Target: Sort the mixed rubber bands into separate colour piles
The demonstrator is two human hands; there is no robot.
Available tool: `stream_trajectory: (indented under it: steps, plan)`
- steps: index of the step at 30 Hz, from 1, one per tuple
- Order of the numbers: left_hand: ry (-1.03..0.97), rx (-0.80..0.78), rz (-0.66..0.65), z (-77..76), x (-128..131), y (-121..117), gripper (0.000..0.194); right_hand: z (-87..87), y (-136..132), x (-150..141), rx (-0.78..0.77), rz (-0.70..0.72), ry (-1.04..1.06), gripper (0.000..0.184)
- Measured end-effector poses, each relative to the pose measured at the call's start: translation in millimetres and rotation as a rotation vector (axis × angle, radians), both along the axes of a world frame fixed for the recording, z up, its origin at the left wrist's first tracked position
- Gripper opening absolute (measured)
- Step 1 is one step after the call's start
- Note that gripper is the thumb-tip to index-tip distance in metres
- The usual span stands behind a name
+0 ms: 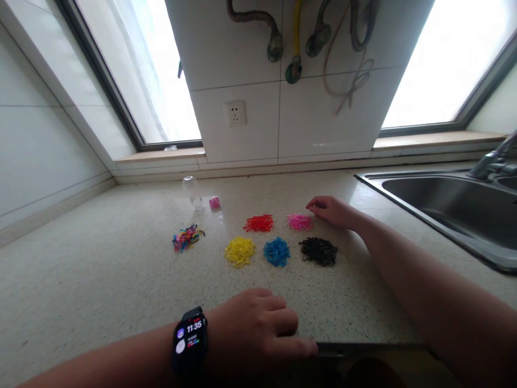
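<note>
My right hand [329, 211] is at the right end of a pile of pink rubber bands [299, 221]. Its thumb and fingers are drawn together; whatever may be between them is too small to make out. Near the counter's front edge lies my left hand [262, 326], palm down, fingers curled in and nothing visible in it; a watch is on that wrist. Between the hands are piles of red rubber bands [258, 222], yellow rubber bands [239, 251], blue rubber bands [277, 251] and black rubber bands [319, 251]. Farther left sits a mixed-colour pile of rubber bands [187, 237].
A clear container [193, 193] and a small pink piece [214, 202], perhaps its cap, stand behind the piles on the speckled counter [121, 280]. A steel sink [444, 210] with a tap [493, 159] is at the right. Behind rises a tiled wall with a socket [236, 113].
</note>
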State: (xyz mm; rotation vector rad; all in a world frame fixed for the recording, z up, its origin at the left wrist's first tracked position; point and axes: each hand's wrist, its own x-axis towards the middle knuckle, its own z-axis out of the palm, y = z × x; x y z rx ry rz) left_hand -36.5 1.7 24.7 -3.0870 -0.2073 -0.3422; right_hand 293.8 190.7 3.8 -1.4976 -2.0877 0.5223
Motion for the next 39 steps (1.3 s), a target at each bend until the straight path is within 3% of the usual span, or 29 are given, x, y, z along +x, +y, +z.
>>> stream_trajectory:
  steps: [3, 6, 9, 12, 15, 19, 25, 35, 39]
  plan:
    - [-0.020, 0.024, -0.035, -2.1, -0.7, 2.4, 0.023, 8.4, -7.2, -14.6, 0.099, -0.056, 0.082, 0.032]
    - [-0.048, 0.052, -0.063, -4.2, -2.2, 2.8, 0.015, 28.0, -21.1, -44.1, 0.156, -0.052, 0.205, 0.033]
    - [-0.049, 0.097, -0.092, -6.0, -4.6, 1.9, 0.003, 52.6, -36.9, -86.9, 0.129, 0.057, 0.249, 0.034]
    - [-0.038, 0.111, -0.108, -5.9, -6.9, 0.9, 0.005, 73.1, -47.5, -136.3, 0.145, 0.225, 0.131, 0.028]
    - [-0.020, 0.107, -0.105, -4.4, -7.7, 0.1, 0.007, 83.1, -48.1, -186.2, 0.142, 0.347, 0.003, 0.023]
    - [-0.006, 0.110, -0.087, -3.4, -6.7, 0.0, 0.009, 75.8, -36.9, -247.5, 0.137, 0.447, -0.186, 0.023]
    - [-0.024, 0.158, -0.098, -5.5, -6.5, 0.8, 0.008, 46.8, -27.9, -307.2, 0.029, 0.384, -0.421, 0.034]
    - [-0.011, 0.126, -0.104, -6.1, -7.0, 2.2, 0.012, 33.5, -18.0, -307.2, 0.008, 0.309, -0.457, 0.033]
    - [-0.014, 0.106, -0.093, -5.1, -7.4, 1.9, 0.012, 33.1, -16.6, -301.3, 0.049, 0.345, -0.444, 0.030]
